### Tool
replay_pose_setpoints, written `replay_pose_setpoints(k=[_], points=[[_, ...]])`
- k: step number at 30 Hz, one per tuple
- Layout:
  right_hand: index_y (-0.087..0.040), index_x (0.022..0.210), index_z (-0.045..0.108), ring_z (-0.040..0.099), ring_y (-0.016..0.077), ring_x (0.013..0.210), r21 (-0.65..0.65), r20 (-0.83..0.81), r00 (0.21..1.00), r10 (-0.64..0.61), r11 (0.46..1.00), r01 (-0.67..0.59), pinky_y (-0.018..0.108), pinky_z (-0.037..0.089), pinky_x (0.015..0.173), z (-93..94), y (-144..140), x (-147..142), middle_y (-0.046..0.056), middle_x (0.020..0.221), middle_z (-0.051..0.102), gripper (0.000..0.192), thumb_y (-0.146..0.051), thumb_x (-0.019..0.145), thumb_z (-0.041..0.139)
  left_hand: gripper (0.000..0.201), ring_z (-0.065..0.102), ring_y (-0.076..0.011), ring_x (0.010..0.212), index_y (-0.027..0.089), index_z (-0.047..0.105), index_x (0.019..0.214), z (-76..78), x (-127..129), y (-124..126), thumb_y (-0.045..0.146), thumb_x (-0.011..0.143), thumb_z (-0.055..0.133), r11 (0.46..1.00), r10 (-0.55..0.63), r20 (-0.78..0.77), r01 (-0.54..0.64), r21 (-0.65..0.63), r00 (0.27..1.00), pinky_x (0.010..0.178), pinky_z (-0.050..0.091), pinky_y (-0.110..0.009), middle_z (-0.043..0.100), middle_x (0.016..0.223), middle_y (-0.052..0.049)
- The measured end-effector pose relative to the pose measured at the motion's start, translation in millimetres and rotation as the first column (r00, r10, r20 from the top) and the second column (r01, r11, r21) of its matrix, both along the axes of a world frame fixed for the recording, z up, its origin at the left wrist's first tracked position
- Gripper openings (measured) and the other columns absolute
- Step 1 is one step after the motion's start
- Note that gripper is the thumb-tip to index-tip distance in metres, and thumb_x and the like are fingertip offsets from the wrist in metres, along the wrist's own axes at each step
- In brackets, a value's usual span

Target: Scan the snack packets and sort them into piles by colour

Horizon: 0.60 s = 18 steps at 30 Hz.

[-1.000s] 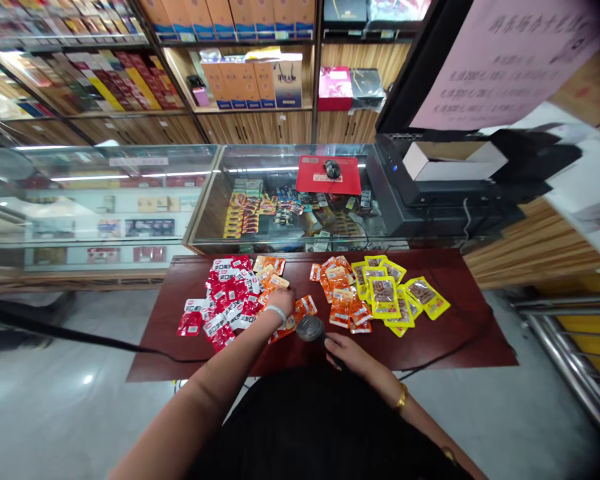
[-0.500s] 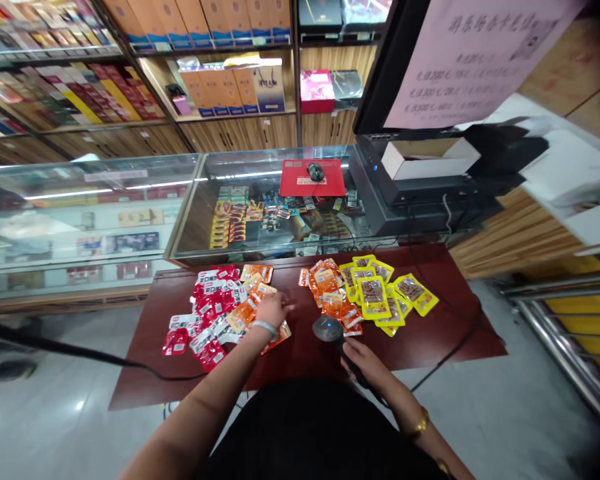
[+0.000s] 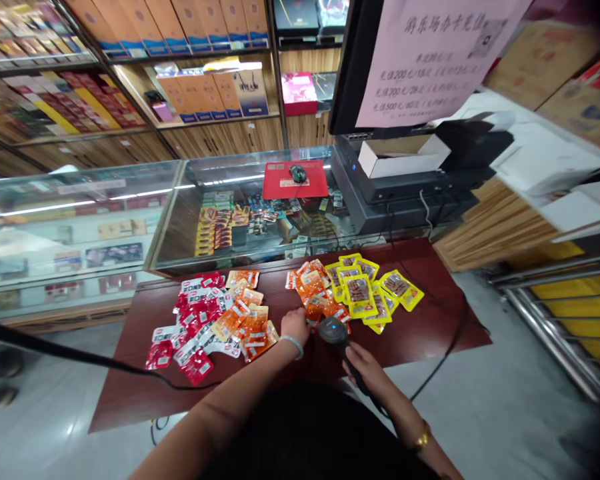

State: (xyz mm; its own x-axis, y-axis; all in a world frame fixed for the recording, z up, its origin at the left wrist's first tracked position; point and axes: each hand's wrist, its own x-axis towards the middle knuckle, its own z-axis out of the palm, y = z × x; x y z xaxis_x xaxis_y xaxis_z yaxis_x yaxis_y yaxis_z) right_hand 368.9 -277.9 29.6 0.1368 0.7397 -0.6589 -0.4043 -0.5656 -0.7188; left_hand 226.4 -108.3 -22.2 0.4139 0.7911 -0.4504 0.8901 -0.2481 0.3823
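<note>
My right hand (image 3: 364, 365) is wrapped round the handle of a black handheld barcode scanner (image 3: 333, 329), its head tilted up and a blue light showing. Beside the scanner head, my left hand (image 3: 295, 325) has its fingers curled at the near left edge of the right pile of orange snack packets (image 3: 314, 283), pinching a packet there; the fingertips are small and partly hidden. To its left lies another pile of orange packets (image 3: 254, 323), overlapping red-and-white packets (image 3: 196, 313). Yellow snack packets (image 3: 360, 293) are heaped right of the orange ones.
The packets lie on a dark red wooden table (image 3: 125, 387) against a glass display counter (image 3: 230, 257). On the counter are a red mouse pad (image 3: 280, 190) with a mouse (image 3: 298, 174), and a monitor (image 3: 347, 67). A black cable (image 3: 95, 360) crosses at left.
My left hand has moved right, from the left orange pile to the right one. An orange packet now lies where the hand was. The scanner stays in my right hand; the view has shifted slightly.
</note>
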Motion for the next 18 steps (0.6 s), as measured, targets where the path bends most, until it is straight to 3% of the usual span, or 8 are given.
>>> replay_pose_setpoints(k=[3,6,13,18], points=[[-0.020,0.098,0.054,0.035,0.0070,0.036,0.039,-0.004,1.000,0.021,0.999,-0.021,0.019,0.025,0.037,3.0,10.6,-3.0,-0.009,0.048,0.045,0.063,-0.074,0.068,0.062,0.027,0.064,-0.0213,0.089,0.019,0.061,0.100,-6.0,-24.3,0.6,0.037,0.080,0.064,0.976,0.150,0.158,-0.120,-0.184,0.976,0.079,0.044,-0.030,0.070,0.093,-0.008],[-0.021,0.099,0.055,0.037,0.0073,0.040,0.091,-0.009,0.999,0.044,0.995,-0.043,0.020,0.028,0.040,5.5,25.5,-10.0,-0.008,0.052,0.046,0.056,-0.070,0.073,0.062,0.026,0.065,-0.0186,0.080,0.018,0.061,0.097,-10.7,-50.5,-2.8,0.035,0.078,0.066,0.943,0.276,0.250,-0.210,-0.260,0.928,0.074,0.044,-0.027,0.070,0.086,-0.005],[-0.020,0.105,0.058,0.036,0.0083,0.040,0.201,-0.007,0.974,0.225,0.955,-0.219,0.021,0.027,0.039,9.0,65.0,-38.5,-0.009,0.051,0.041,0.059,-0.070,0.073,0.062,0.026,0.060,-0.0170,0.072,0.018,0.058,0.083,-4.2,-85.4,-7.0,0.040,0.072,0.067,0.938,0.334,0.277,-0.287,-0.197,0.901,0.070,0.045,-0.028,0.064,0.075,0.001],[-0.019,0.112,0.056,0.034,0.0076,0.038,0.238,0.040,0.953,0.301,0.923,-0.301,0.020,0.026,0.038,10.7,70.9,-45.4,-0.010,0.049,0.041,0.063,-0.070,0.076,0.058,0.028,0.062,-0.0204,0.072,0.018,0.059,0.092,-0.3,-122.8,2.9,0.037,0.073,0.067,0.862,0.501,0.276,-0.448,-0.235,0.820,0.071,0.046,-0.031,0.065,0.071,-0.003]])
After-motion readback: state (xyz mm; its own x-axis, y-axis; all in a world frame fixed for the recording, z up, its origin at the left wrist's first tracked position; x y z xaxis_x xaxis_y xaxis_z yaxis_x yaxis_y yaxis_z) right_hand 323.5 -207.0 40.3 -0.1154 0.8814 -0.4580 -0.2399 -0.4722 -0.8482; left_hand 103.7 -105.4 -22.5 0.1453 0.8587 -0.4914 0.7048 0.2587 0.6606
